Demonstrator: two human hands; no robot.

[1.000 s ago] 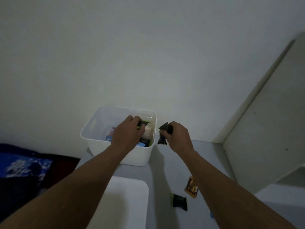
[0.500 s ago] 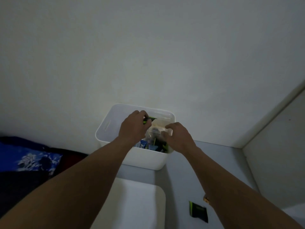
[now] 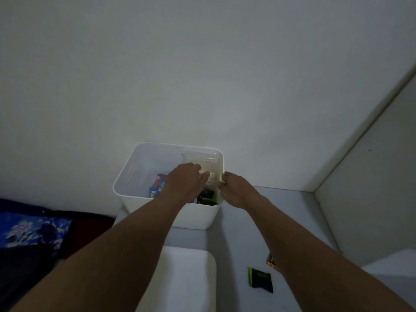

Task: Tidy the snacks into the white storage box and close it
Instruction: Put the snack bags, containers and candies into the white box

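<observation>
- The white storage box (image 3: 132,176) stood open on the grey counter (image 3: 236,235), pushed back against the wall.
- The left hand (image 3: 183,184) reached in over the box's near rim, knuckles up, its fingers (image 3: 203,176) bent down onto a clear plastic container (image 3: 202,158) that sat in the far right corner of the box. They touched its near edge; whether they actually gripped it could not be told.
- The right hand (image 3: 237,191) hovered at the box's right wall, just outside the rim. Its fingers (image 3: 225,177) were curled inward close to the same clear container, but whether they held anything could not be told.
- The two hands sat near each other, with the container's near side between them.
- Blue snack packets (image 3: 157,188) lay on the box floor to the left of the left hand, and dark green-edged packets (image 3: 206,197) lay in the near right corner, below both sets of fingers.
- The white lid (image 3: 186,278) lay flat on the counter in front of the box, between the forearms.
- A black-and-green packet (image 3: 260,279) lay loose on the counter, well apart from both hands.
- An orange-brown packet (image 3: 271,262) lay just beside it, partly hidden by the right forearm.
- A blue patterned cloth (image 3: 29,230) lay off the counter's left side.
</observation>
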